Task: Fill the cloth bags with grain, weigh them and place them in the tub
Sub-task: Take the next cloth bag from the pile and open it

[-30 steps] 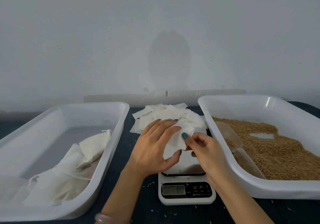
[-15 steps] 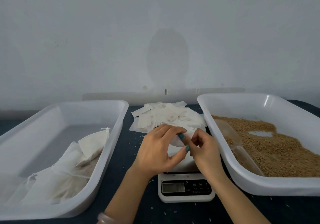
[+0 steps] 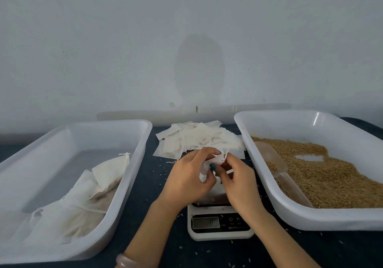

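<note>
Both hands meet above the white kitchen scale (image 3: 219, 224). My left hand (image 3: 186, 178) and my right hand (image 3: 238, 180) pinch one small empty white cloth bag (image 3: 215, 161) between their fingertips. A pile of flat empty cloth bags (image 3: 199, 139) lies just behind the hands. The white tub on the left (image 3: 132, 164) holds several filled cloth bags (image 3: 83, 201). The white tub on the right (image 3: 290, 211) holds brown grain (image 3: 331, 176) and a clear plastic scoop (image 3: 275, 164).
Dark tabletop (image 3: 153, 185) with scattered loose grains runs between the tubs. A pale wall (image 3: 186, 40) stands right behind the table. A pink bracelet (image 3: 124, 260) sits on my left wrist.
Both hands lifted the cloth bag off the pile and drew it back over the scale. The fingers have closed in on it and it is more bunched now.
</note>
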Available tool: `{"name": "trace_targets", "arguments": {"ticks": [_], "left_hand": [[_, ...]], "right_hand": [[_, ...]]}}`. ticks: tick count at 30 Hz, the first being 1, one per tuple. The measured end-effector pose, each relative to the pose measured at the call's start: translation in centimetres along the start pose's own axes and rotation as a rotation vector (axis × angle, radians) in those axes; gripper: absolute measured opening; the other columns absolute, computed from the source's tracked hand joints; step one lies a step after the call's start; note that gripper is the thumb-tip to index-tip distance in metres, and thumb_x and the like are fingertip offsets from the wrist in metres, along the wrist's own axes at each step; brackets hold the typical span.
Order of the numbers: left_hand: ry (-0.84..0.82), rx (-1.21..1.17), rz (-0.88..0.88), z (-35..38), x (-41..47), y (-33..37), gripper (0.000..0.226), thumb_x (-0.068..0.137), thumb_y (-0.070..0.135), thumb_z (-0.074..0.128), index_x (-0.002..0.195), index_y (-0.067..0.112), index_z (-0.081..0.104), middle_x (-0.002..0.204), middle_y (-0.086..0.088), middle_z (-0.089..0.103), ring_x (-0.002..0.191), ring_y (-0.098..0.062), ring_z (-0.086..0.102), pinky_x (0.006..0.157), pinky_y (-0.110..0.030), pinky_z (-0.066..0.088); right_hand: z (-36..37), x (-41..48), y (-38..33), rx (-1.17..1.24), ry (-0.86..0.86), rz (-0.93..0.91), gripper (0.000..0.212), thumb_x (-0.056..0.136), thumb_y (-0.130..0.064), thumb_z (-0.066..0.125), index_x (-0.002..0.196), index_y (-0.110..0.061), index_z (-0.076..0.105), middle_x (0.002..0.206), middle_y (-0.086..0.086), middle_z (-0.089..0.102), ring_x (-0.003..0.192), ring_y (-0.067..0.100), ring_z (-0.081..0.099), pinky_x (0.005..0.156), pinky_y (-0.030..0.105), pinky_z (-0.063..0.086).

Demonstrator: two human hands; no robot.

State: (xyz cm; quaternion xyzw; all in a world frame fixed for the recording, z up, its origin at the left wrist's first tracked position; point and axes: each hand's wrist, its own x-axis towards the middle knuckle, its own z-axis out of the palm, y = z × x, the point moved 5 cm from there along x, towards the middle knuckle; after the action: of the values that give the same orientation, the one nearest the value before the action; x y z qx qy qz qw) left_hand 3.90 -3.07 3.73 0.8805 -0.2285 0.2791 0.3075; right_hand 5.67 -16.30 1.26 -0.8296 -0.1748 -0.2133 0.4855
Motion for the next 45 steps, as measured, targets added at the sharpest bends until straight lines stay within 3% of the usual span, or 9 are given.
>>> {"name": "trace_targets", "arguments": {"ticks": [4,8,13,16,23,28,35,41,45], "left_hand": [[-0.037,0.045,-0.021,0.5,-0.1,-0.3,0.050,0.081,0.009,0.063,0.127,0.025,0.053,0.117,0.009,0.065,0.107,-0.008,0.060,0.085,-0.036,0.055],[0.023,0.036,-0.044,0.2,-0.2,-0.4,0.055,0.082,0.004,0.058,0.127,0.033,0.043,0.118,0.012,0.065,0.110,-0.002,0.059,0.083,-0.025,0.056],[0.133,0.108,-0.028,-0.3,0.0,-0.3,0.042,0.083,0.005,0.067,0.120,0.022,0.054,0.115,0.010,0.066,0.099,-0.003,0.063,0.071,-0.024,0.059],[0.141,0.161,-0.021,-0.4,0.1,-0.2,0.035,0.081,0.016,0.076,0.110,0.018,0.058,0.100,0.011,0.061,0.078,0.002,0.055,0.056,-0.025,0.056],[0.119,0.170,-0.122,-0.4,0.0,-0.8,0.034,0.079,0.013,0.074,0.101,0.016,0.048,0.061,0.017,0.040,0.049,-0.006,0.045,0.044,-0.030,0.047],[0.187,0.136,-0.226,-0.9,0.0,-1.2,0.044,0.073,0.009,0.071,0.095,0.028,0.038,0.057,0.013,0.041,0.049,-0.007,0.045,0.047,-0.018,0.038],[0.213,-0.013,-0.342,-0.9,0.0,-2.1,0.034,0.081,0.012,0.067,0.093,0.027,0.039,0.053,0.009,0.044,0.049,-0.009,0.044,0.047,-0.018,0.036],[0.248,-0.193,-0.404,-1.1,0.1,-2.8,0.027,0.083,0.014,0.064,0.089,0.030,0.043,0.052,0.008,0.049,0.047,-0.006,0.044,0.051,-0.025,0.040],[0.224,-0.200,-0.411,-1.1,0.2,-2.6,0.021,0.073,0.030,0.058,0.086,0.037,0.043,0.053,0.011,0.050,0.049,-0.007,0.045,0.053,-0.028,0.042]], "right_hand": [[0.2,-0.2,-0.4,-0.081,-0.008,-0.044,0.012,0.092,-0.019,0.068,0.103,-0.019,0.066,0.092,-0.008,0.067,0.079,0.000,0.061,0.068,0.004,0.043],[0.1,-0.3,-0.7,-0.130,-0.005,-0.094,0.018,0.091,-0.020,0.068,0.089,-0.029,0.053,0.084,-0.012,0.060,0.075,0.000,0.060,0.063,0.006,0.045],[0.2,-0.3,-0.4,-0.104,0.010,-0.088,0.010,0.092,-0.019,0.067,0.091,-0.023,0.058,0.085,-0.011,0.060,0.078,0.000,0.060,0.064,0.008,0.048],[-0.1,-0.2,-0.4,-0.068,0.010,-0.093,0.010,0.093,-0.019,0.065,0.101,-0.023,0.061,0.093,-0.014,0.062,0.085,-0.002,0.060,0.068,0.007,0.048],[-0.2,-0.1,0.0,-0.051,0.002,-0.006,0.018,0.088,-0.023,0.070,0.089,-0.027,0.052,0.083,-0.016,0.061,0.080,0.000,0.061,0.065,0.012,0.050],[-0.6,-0.1,0.3,-0.027,0.046,0.029,0.028,0.084,-0.019,0.072,0.090,-0.026,0.046,0.081,-0.013,0.057,0.074,0.007,0.060,0.066,0.030,0.056],[-0.7,-1.1,-3.2,-0.363,0.067,-0.419,0.026,0.078,-0.010,0.071,0.093,-0.026,0.057,0.111,-0.008,0.049,0.098,0.008,0.054,0.061,0.021,0.055],[-0.2,-1.3,-3.3,-0.579,-0.013,-0.403,0.038,0.076,-0.033,0.079,0.111,-0.029,0.066,0.122,-0.003,0.053,0.106,0.018,0.058,0.065,0.024,0.053],[-0.7,-1.3,-3.7,-0.557,0.048,-0.431,0.041,0.074,-0.040,0.083,0.106,-0.023,0.063,0.119,-0.001,0.056,0.101,0.017,0.060,0.064,0.019,0.050]]}}
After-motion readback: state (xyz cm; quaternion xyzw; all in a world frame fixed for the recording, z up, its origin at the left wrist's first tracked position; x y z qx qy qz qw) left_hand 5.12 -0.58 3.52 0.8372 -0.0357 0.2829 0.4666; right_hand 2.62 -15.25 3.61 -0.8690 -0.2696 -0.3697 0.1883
